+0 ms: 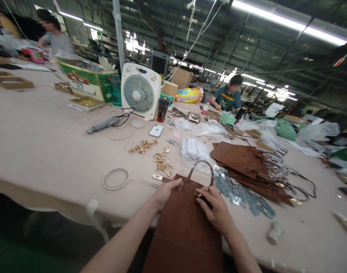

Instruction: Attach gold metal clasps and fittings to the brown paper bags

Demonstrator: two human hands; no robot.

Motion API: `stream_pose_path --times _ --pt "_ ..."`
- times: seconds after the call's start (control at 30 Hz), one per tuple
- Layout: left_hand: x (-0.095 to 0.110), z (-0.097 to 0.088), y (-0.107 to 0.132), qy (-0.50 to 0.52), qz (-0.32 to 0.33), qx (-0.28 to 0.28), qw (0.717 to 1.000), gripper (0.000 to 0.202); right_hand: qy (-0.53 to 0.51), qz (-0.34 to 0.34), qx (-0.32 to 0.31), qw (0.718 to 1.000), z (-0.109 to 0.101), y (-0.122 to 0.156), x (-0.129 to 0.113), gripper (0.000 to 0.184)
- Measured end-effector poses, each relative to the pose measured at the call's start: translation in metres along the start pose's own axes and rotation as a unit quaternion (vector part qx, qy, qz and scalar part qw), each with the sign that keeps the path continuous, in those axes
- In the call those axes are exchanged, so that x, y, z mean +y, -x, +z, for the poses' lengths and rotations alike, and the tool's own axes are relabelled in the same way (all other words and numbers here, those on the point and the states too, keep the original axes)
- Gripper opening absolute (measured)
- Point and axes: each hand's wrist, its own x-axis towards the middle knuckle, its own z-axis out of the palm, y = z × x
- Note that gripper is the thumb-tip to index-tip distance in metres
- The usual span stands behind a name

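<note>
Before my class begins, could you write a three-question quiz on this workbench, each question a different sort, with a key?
1. True or false: the phone stands upright against the fan.
2. Which of the person's hands is nearer the brown stack? A) Left. B) Right. C) Both equally near.
3. Fill in the blank: the brown piece at the table edge has a looped ____ at its top.

Key
1. False: it lies flat on the table, apart from the fan.
2. B: the right hand; the left hand is farther off.
3. Handle.
</note>
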Motion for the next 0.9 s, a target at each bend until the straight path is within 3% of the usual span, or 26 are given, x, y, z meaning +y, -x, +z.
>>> stream_pose_path --times 0.07,0.13,0.23,0.3,0.37,0.47,0.57,0.63,0.7,0.77,0.8,0.9 --pt "0.002 -0.001 -0.001 0.014 -0.009 0.010 1.000 0.044 0.004 0.007 0.029 1.000 0.000 0.007 -0.004 0.041" --pt "0.004 -0.002 -0.001 0.030 -0.028 0.016 0.999 0.043 0.019 0.042 0.106 0.993 0.000 0.018 -0.009 0.046" --pt "0.005 -0.006 -0.001 0.050 -0.067 0.009 0.996 0.044 0.030 0.169 0.245 0.954 0.002 0.041 -0.017 0.068" --pt "0.005 -0.007 -0.001 0.059 -0.076 0.010 0.995 0.045 -0.050 0.271 0.277 0.920 0.004 0.056 -0.023 0.087" --pt "0.004 -0.006 -0.001 0.056 -0.071 0.020 0.996 0.044 -0.182 0.341 0.260 0.885 0.008 0.069 -0.031 0.098" --pt "0.002 0.001 -0.003 0.016 -0.055 0.043 0.997 0.044 -0.286 0.377 0.265 0.840 0.011 0.080 -0.045 0.088" --pt "-0.002 0.007 -0.003 -0.057 0.068 0.085 0.992 0.051 -0.307 0.386 0.314 0.811 0.002 0.088 -0.058 0.071" --pt "-0.008 0.007 -0.001 -0.125 0.206 0.141 0.960 0.057 -0.311 0.382 0.345 0.799 -0.009 0.092 -0.066 0.068" --pt "-0.018 0.005 0.005 -0.220 0.308 0.247 0.892 0.060 -0.291 0.371 0.373 0.799 -0.023 0.097 -0.073 0.067" --pt "-0.034 0.006 0.015 -0.328 0.341 0.353 0.807 0.059 -0.261 0.364 0.395 0.802 -0.037 0.099 -0.082 0.070" --pt "-0.044 0.009 0.020 -0.369 0.338 0.364 0.786 0.057 -0.246 0.364 0.406 0.802 -0.043 0.098 -0.088 0.073" --pt "-0.076 0.032 0.032 -0.406 0.334 0.194 0.828 0.047 -0.205 0.374 0.446 0.787 -0.056 0.092 -0.110 0.089"
